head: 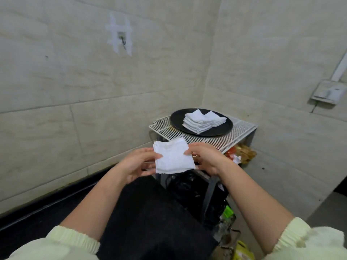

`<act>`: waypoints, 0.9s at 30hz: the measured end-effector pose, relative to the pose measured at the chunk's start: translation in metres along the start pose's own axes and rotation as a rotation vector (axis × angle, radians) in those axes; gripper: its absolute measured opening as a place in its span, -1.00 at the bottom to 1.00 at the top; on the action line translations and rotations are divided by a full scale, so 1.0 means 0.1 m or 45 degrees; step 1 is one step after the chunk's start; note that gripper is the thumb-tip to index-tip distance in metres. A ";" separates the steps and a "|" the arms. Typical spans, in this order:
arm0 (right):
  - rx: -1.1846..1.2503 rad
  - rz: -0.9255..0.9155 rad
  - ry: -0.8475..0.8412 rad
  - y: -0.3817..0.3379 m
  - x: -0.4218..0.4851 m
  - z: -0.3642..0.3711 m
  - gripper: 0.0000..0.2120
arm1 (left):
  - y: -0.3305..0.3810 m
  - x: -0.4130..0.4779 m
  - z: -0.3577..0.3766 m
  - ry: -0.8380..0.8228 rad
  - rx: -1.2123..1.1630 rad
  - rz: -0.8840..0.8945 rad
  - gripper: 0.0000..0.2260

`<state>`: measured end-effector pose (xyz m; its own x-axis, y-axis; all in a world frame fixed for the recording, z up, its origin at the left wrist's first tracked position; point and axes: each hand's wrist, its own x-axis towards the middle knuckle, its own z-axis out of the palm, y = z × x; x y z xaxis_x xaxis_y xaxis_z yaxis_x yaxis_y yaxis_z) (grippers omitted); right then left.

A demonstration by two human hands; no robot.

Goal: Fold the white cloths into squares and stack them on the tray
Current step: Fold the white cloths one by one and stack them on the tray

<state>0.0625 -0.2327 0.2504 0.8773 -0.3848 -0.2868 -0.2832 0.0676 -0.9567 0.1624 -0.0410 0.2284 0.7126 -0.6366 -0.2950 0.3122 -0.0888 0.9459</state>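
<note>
Head view, single frame.

- Left hand (138,163): thumb on top of the left edge of the folded white cloth (173,158), fingers curled underneath. It pinches the cloth.
- Right hand (205,158): thumb tip on the cloth's right edge, fingers below and mostly hidden by the cloth. It also pinches the cloth.
- Folded white cloth: roughly square and several layers thick, with the layered edges showing at its far-left corner. It is held flat in the air between the two hands, above the lap and just before the near-left corner of the wire rack (238,134). I cannot tell whether its far edge touches the rack.
- Tray (177,119): round and black. It sits on the wire rack toward the rack's far edge and covers much of the middle.
- Stack of folded cloths (199,122): white squares piled on the tray, right of the tray's centre. A lower pile (216,118) touches its far-right side. The edges are roughly aligned.
- Held cloth and tray are apart, with bare rack grid between them.

Surroundings:
- The wire rack is white and stands in the corner of two tiled walls.
- Crumpled packets (243,152) lie below the rack's near-right edge, and dark bags (187,186) lie under it.
- Wall hook (123,39), with white tape strips around it, is on the left wall. Switch box (326,92) is on the right wall.
- Pale yellow sleeves (75,241) are pushed up both forearms. A black garment (150,222) covers the lap.
</note>
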 end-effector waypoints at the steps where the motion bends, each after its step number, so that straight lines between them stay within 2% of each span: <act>1: -0.007 0.002 0.000 -0.07 0.09 -0.10 -0.84 | 0.08 0.12 0.07 0.002 -0.001 0.006 -0.85; 5: 0.013 -0.019 0.004 -0.35 0.46 -0.54 -0.84 | 0.38 0.60 0.35 0.043 -0.003 0.049 -0.81; 7: 0.038 -0.041 -0.002 -0.50 0.68 -0.78 -0.80 | 0.54 0.87 0.55 0.060 -0.012 0.089 -0.86; 11: 0.071 -0.087 0.008 -0.72 1.03 -1.18 -0.72 | 0.78 1.28 0.87 0.115 -0.005 0.137 -0.83; 16: 0.025 -0.119 0.038 -1.00 1.72 -1.86 -0.87 | 1.06 2.08 1.35 0.180 0.006 0.148 -0.64; 23: -0.068 -0.070 -0.012 -1.24 2.73 -2.70 -0.73 | 1.32 3.12 1.96 0.302 0.027 0.103 -0.79; 27: -0.070 -0.050 -0.027 -1.30 3.16 -3.02 -0.72 | 1.39 3.57 2.18 0.375 0.060 0.103 -0.85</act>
<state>0.2597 -0.6414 0.2994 0.8960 -0.3665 -0.2508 -0.2688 0.0020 -0.9632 0.3230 -0.4479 0.2843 0.8875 -0.3942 -0.2385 0.2225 -0.0866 0.9711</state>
